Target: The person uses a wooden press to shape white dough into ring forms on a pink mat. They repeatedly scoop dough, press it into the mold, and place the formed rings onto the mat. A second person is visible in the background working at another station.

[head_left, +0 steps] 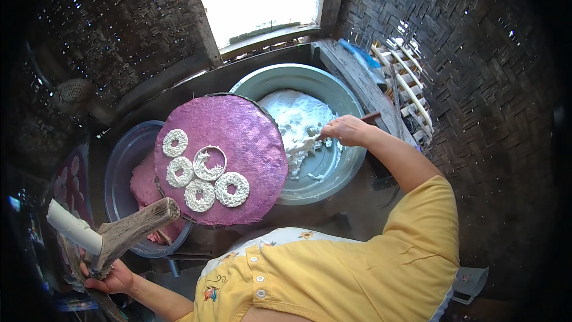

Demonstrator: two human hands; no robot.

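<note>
My right hand (345, 130) is closed around a brown wooden stick-like tool (370, 117), whose lower end meets the white dough (298, 113). That dough lies in a wide pale green basin (353, 173). Left of it is a round board covered in purple-pink sheeting (238, 125), overlapping the basin's rim. Several white dough rings (232, 189) rest on the board, beside a thin round ring mould (223, 152) partly filled with dough. At the lower left my left hand (113, 277) grips a rough wooden post (134, 229), its fingers partly hidden behind it.
A blue-grey tub (113, 185) with pink dough (143, 185) stands partly under the board. A white pipe-like piece (74, 226) sits against the post. Wooden planks (363, 83) and a slatted rack (411, 77) line the right. Woven walls surround a bright window (256, 0).
</note>
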